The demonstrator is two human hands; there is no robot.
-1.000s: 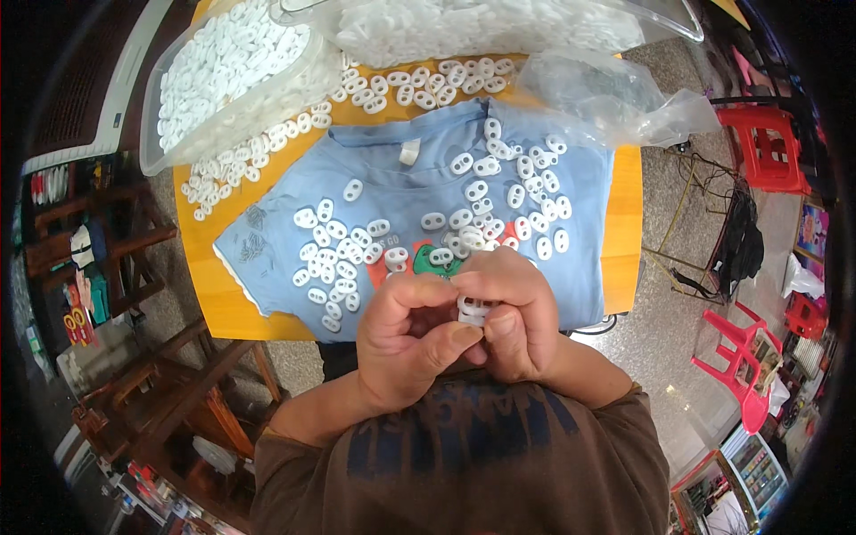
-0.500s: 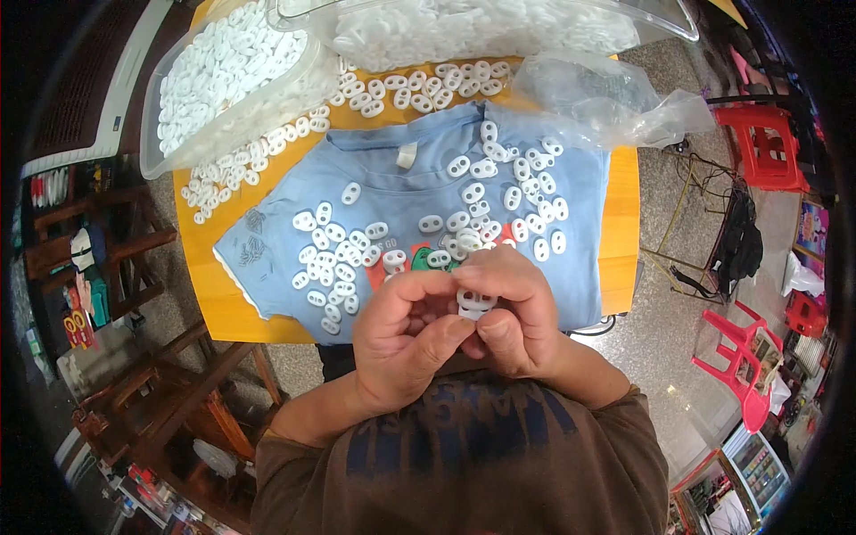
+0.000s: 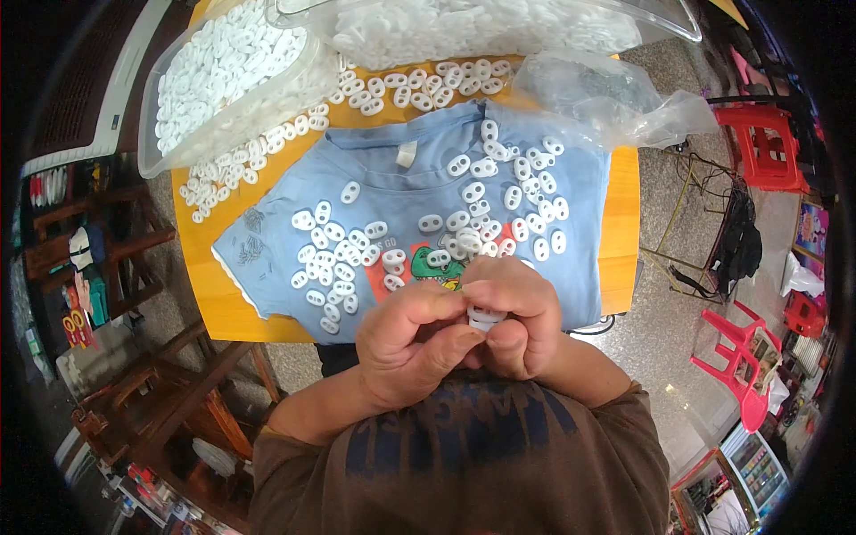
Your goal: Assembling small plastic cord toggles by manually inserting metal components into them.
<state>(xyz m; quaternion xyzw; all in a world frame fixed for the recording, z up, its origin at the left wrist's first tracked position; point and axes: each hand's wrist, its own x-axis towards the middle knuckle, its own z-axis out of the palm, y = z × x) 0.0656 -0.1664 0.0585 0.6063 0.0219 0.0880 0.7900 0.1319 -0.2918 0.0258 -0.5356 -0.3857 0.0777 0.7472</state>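
Hands together close to the chest, left hand [image 3: 412, 343] and right hand [image 3: 515, 312] both in a clenched grip on a small white oval piece [image 3: 487, 318], above the near edge of a blue shirt [image 3: 419, 192] strewn with loose white pieces [image 3: 332, 254], orange worktop [image 3: 626, 227] beneath, clear bins [image 3: 227, 85] of white pieces at the far side.

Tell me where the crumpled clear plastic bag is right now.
In the head view, the crumpled clear plastic bag lies at the orange table's far right, beside the blue T-shirt's upper right corner and below the clear plastic tray.
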